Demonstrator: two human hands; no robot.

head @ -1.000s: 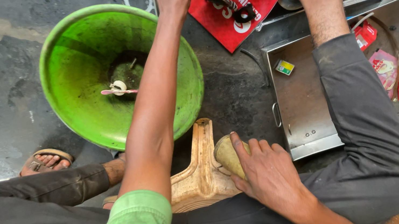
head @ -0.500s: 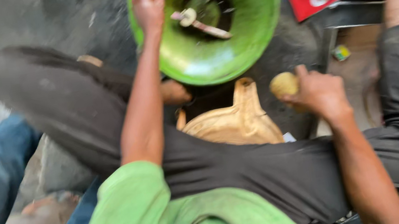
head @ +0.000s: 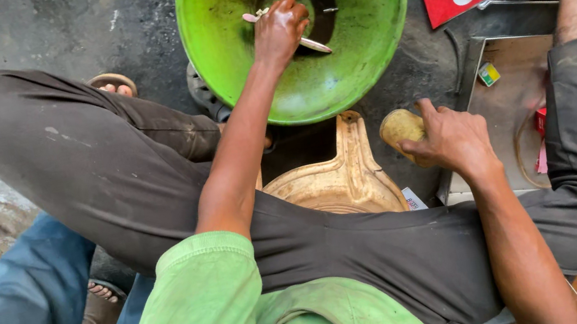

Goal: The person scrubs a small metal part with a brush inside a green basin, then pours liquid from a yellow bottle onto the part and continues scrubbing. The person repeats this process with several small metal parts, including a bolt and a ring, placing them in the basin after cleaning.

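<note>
My left hand [head: 279,29] reaches down into the green basin [head: 214,9], fingers closed on a small metal part [head: 311,44] lying crosswise. My right hand [head: 451,141] grips a yellowish cylinder [head: 401,128] nearer me, beside the metal tray [head: 507,80].

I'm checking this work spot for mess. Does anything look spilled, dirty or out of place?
The green basin holds a dark, murky pool at its bottom, where the left hand reaches among small metal parts. Nothing looks spilled outside it.
</note>
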